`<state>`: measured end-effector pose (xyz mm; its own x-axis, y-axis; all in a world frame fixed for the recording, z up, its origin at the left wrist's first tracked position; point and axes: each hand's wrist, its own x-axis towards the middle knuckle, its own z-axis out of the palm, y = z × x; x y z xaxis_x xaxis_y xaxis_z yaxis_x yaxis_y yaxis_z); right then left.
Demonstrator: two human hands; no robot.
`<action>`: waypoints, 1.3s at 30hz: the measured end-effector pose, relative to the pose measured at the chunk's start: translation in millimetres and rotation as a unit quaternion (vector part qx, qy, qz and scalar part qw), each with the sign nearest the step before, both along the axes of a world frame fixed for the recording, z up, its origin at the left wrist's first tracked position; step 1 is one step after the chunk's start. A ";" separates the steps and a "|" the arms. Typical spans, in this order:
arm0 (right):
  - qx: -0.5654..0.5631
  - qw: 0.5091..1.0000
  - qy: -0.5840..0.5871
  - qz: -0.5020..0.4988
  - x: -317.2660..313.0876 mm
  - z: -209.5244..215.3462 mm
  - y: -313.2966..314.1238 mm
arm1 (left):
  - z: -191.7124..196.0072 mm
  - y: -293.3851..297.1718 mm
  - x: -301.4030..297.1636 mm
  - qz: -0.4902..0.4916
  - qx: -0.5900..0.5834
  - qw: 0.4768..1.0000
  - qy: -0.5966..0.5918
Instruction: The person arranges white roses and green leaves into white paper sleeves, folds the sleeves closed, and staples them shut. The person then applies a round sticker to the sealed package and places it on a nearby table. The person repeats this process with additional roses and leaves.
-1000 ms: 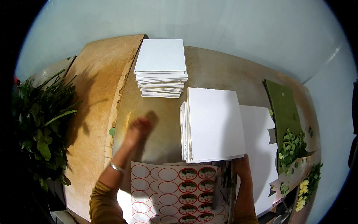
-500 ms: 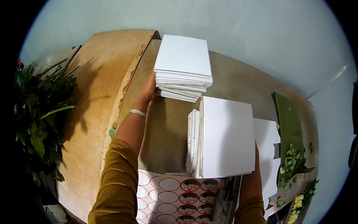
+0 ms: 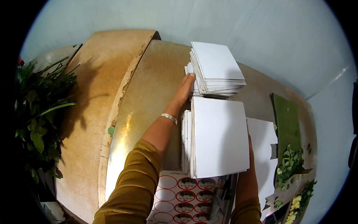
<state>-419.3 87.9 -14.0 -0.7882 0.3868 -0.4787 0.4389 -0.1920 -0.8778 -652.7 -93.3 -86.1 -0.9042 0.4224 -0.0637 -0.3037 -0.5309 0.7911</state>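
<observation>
Two stacks of white boards stand one behind the other at mid-table. My left hand (image 3: pixel 185 87) lies flat along the left side of the far stack (image 3: pixel 217 61), its fingers stretched out and touching the board edges. That stack leans unevenly, with its boards fanned out at the left. Directly in front of it is the near stack (image 3: pixel 220 138), its lower boards jutting out on the left. Against the near stack's right side rests my right hand (image 3: pixel 251 145), mostly edge-on; its fingers are hidden by the boards.
Below the near stack lies a sheet of round red-rimmed stickers (image 3: pixel 182 196) beside a dark metal tool (image 3: pixel 223 192). White notched sheets (image 3: pixel 263 149) and a green board with leaf sprigs (image 3: pixel 287 123) lie right. Leafy stems (image 3: pixel 44 123) pile up left on a tan board (image 3: pixel 87 149).
My left hand and the far stack have moved to the right, bringing that stack behind the near one. The near stack and my right hand have shifted slightly left.
</observation>
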 end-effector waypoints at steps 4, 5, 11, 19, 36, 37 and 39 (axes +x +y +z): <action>0.073 0.985 0.153 0.030 43.6 14.4 11.8 | 32.6 -31.3 54.8 0.104 -0.134 0.986 0.005; 0.049 0.981 0.187 0.032 60.8 19.1 6.6 | 4.3 -58.9 60.8 0.071 -0.143 0.983 0.085; -0.042 0.986 0.161 -0.033 181.0 26.6 3.6 | 15.2 -140.4 241.3 -0.019 -0.154 0.988 0.010; -0.158 0.962 0.205 0.091 208.4 44.4 -45.8 | 44.3 -187.1 432.5 -0.073 -0.344 0.935 0.046; -0.182 0.761 0.116 0.611 318.2 71.1 -330.7 | 8.0 -281.9 582.3 0.136 -0.482 0.799 0.334; -0.209 0.749 0.091 0.623 329.2 57.1 -350.6 | 7.0 -306.6 607.4 0.136 -0.456 0.818 0.322; -0.182 0.721 0.093 0.662 355.2 24.8 -393.1 | 3.2 -357.0 660.1 0.134 -0.404 0.855 0.297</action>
